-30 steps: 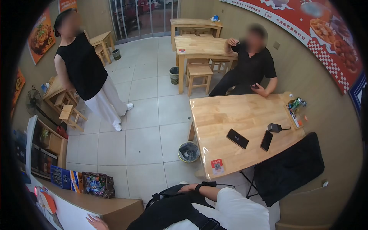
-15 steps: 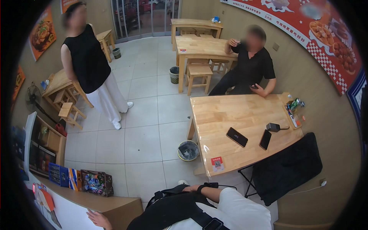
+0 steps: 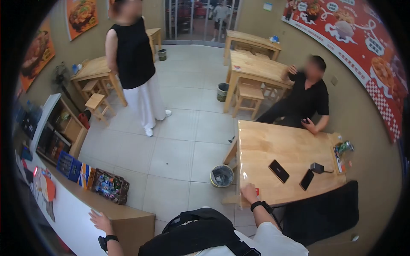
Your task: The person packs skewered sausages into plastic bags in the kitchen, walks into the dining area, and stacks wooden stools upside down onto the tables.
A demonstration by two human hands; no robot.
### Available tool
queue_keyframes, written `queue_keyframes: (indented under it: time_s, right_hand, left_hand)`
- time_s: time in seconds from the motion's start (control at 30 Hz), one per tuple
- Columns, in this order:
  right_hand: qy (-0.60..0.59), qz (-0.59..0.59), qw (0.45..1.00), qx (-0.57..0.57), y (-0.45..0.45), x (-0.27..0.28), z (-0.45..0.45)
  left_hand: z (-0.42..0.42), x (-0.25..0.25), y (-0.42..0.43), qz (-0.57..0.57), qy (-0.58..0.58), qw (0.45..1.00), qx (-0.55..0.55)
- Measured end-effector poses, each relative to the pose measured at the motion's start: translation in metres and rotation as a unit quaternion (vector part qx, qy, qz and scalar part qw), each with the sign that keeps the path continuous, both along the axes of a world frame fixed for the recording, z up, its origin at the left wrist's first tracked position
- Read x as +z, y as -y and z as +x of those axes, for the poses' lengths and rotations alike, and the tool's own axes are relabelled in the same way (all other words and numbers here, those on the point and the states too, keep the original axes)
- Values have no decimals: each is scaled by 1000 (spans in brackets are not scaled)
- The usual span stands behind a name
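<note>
My left hand [image 3: 101, 222] lies on the white counter top [image 3: 74, 219] at the lower left, its fingers spread and nothing held. A black watch-like band is on that wrist. My right hand [image 3: 249, 193] is at the near left corner of the wooden table [image 3: 267, 141], over a red card [image 3: 257, 191] that it mostly covers. Its fingers are foreshortened, so their pose is unclear. Farther in on the table are two dark phones, one at the middle [image 3: 279, 171] and one to the right [image 3: 306, 179], beside a small black box [image 3: 317, 167].
A black folding chair [image 3: 322, 215] stands at the table's near side, a lined bin [image 3: 221, 176] by its left leg. A basket of small packets [image 3: 110, 187] is beside the counter. One person [image 3: 136, 59] stands at left; another [image 3: 309, 100] sits behind the table, holding a phone.
My right hand has gone from near my body out to the table corner. My left hand stays on the counter. The view has shifted, and a person now shows beyond the glass door.
</note>
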State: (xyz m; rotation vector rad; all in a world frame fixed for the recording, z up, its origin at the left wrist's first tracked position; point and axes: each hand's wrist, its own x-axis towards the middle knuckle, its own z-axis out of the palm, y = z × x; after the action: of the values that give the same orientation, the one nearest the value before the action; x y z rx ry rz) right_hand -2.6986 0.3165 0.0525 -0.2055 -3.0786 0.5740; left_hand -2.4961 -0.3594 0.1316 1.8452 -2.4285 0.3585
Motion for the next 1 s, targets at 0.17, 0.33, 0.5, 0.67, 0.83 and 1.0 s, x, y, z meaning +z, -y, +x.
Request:
queue_keyframes:
  time_s: [0.17,0.33,0.5,0.67,0.83,1.0]
  right_hand:
    - [155,-15,986,-56,-13,-27,-5]
    - [203,-48,975,-82,-13,-6,-13]
    - [205,-51,971,-109,-6,5,-11]
    - [235,-12,971,-50,-8,13,-19]
    - [290,49,955,33,-10,13,-32]
    - [389,39,920,32,-6,25,-44]
  left_hand:
    - [-1,-3,-1,-8,-26,1000,-11]
    - [2,-8,7,-13,15,1000,5]
    - [1,-7,7,-5,27,1000,13]
    - [-2,1,0,4,28,999,18]
    - [-1,4,-1,8,33,999,11]
    - [1,2,0,9,27,1000,4]
